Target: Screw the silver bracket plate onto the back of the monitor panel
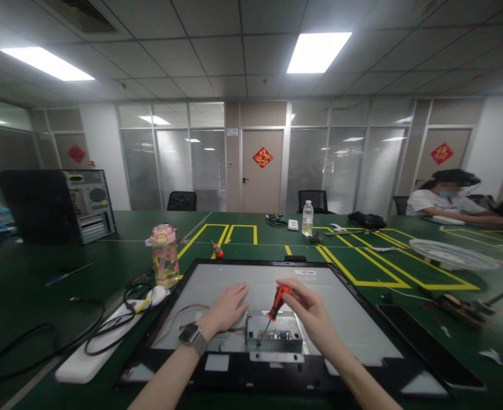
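My right hand (300, 299) is closed round the top of a red and black screwdriver (279, 302). The shaft slants down to the left, and its tip meets the left part of a metal bracket (276, 357) that carries a small circuit board (280, 335). My left hand (228, 307) lies flat with fingers stretched on the grey back of a large flat display panel (332, 307), left of the bracket. A smartwatch (190, 336) is on my left wrist. Thin wires run from under that hand across the panel.
Left of the panel are a power strip (102, 341), black cables (42, 353) and a pink-lidded bottle (165, 256). A computer case (55, 205) stands farther back. Another screwdriver (218, 250) and a water bottle (307, 219) sit beyond the panel. At right are a black slab (426, 341) and a seated person (443, 199).
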`<state>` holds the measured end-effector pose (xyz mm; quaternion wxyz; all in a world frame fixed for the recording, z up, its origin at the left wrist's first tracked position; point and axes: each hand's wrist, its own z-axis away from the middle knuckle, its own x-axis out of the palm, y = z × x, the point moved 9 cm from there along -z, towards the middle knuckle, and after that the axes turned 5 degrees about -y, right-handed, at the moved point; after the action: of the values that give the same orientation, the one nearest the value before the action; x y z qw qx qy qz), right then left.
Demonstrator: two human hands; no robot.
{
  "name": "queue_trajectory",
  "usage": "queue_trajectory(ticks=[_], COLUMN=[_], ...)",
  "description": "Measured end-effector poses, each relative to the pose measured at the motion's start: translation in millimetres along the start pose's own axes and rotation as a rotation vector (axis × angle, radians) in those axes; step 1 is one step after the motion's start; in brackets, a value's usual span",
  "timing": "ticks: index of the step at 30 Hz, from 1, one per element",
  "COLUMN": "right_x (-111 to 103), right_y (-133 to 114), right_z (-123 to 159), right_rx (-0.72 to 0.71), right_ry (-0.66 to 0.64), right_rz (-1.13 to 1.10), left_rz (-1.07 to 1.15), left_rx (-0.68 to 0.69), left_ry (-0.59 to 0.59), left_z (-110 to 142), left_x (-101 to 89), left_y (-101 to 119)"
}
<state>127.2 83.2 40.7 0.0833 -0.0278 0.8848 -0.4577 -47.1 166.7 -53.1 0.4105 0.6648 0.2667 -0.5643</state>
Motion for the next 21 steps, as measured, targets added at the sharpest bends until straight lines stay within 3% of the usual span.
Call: queue_trajectory(ticks=[8,15,21], right_x=[2,-2,-3], right_y=[9,-3,-6], right_z=[0,1,2], right_rx=[0.067,-0.033,-0.018], right_ry=[-0.015,0.051,0.054], right_rz=[-0.049,0.048,0.044], left_rz=[-0.008,0.004,-0.005], left_rx=[0.002,0.009,0.003], left_ry=[0.005,0.021,0.003], left_z=[0,-1,0], left_x=[-0.5,1.5,1.1], left_y=[0,-2,-1])
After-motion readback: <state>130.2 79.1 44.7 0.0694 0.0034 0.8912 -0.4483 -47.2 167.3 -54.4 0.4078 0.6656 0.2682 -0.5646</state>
